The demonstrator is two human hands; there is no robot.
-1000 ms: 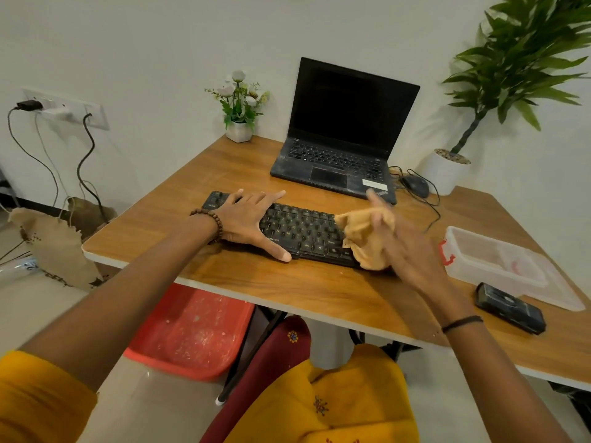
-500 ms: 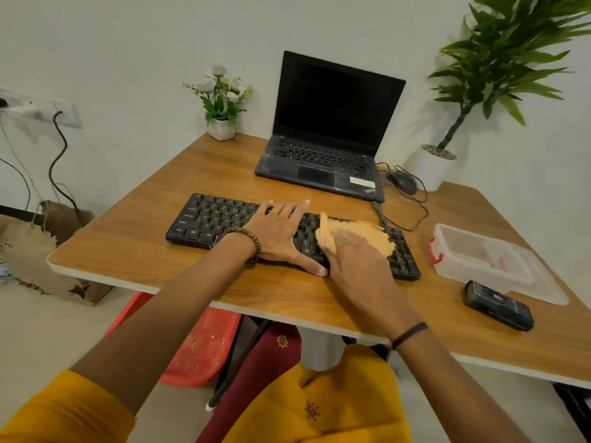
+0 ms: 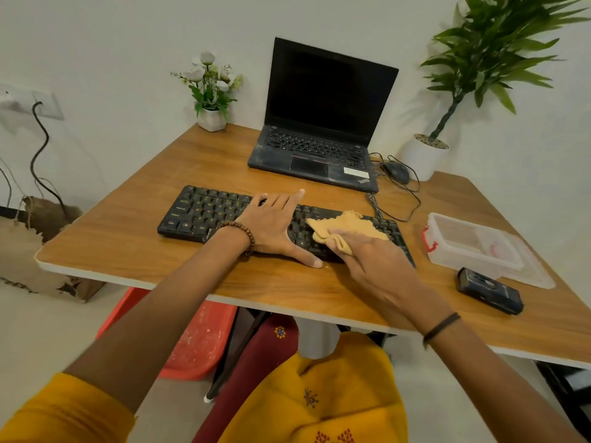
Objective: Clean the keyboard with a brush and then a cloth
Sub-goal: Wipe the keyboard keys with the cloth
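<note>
A black keyboard (image 3: pixel 204 212) lies across the near part of the wooden desk (image 3: pixel 134 251). My left hand (image 3: pixel 275 225) rests flat on its middle keys, fingers spread, thumb on the desk edge of it. My right hand (image 3: pixel 374 260) presses a crumpled tan cloth (image 3: pixel 345 227) onto the right half of the keyboard. No brush shows in this view.
An open black laptop (image 3: pixel 319 123) stands behind the keyboard, with a mouse (image 3: pixel 396 172) and cables to its right. A clear plastic box (image 3: pixel 473 247) and a small black device (image 3: pixel 489 290) sit at the right. A flower pot (image 3: pixel 211 118) and a plant pot (image 3: pixel 422 158) stand at the back.
My left hand slid from the keyboard's left end to its middle. My right hand brought the cloth down onto the right keys and rubs there.
</note>
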